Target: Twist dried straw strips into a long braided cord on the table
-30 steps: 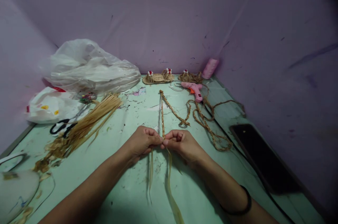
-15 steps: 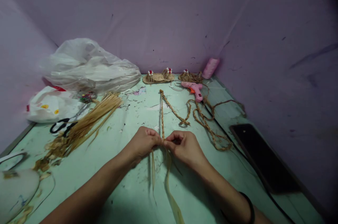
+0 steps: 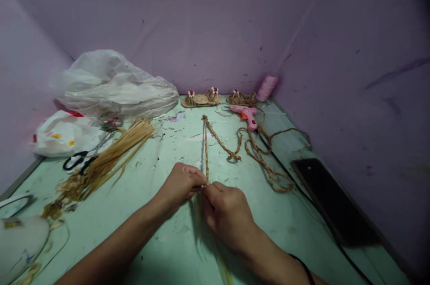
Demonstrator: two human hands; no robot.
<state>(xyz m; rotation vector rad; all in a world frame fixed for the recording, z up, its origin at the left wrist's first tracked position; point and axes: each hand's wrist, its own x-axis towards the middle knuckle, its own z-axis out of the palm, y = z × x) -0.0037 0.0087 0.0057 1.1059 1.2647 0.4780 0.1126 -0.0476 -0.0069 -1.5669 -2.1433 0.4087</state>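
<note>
A thin braided straw cord [image 3: 206,151] runs down the table towards me from a knot at its far end. My left hand [image 3: 183,186] pinches the near end of this braid between thumb and fingertips. Just to the right, my right hand [image 3: 230,218] is closed on the loose strands right below the braid, its fingers curled in and touching the left fingertips. Pale flat straw strands [image 3: 222,267] trail from under the hands towards the table's near edge. Part of the strands is hidden behind my right hand.
Left lie a bundle of dry straw [image 3: 114,155], black-handled scissors [image 3: 75,159] and plastic bags [image 3: 117,83]. Small woven slippers [image 3: 201,99] and a pink thread spool [image 3: 267,88] stand at the back wall. Right are a pink glue gun [image 3: 247,116], braided cord [image 3: 262,155] and a phone [image 3: 332,200].
My right hand has turned over and shifted slightly down and left, its fingers now curled around the strands. The left hand keeps its pinch in nearly the same place.
</note>
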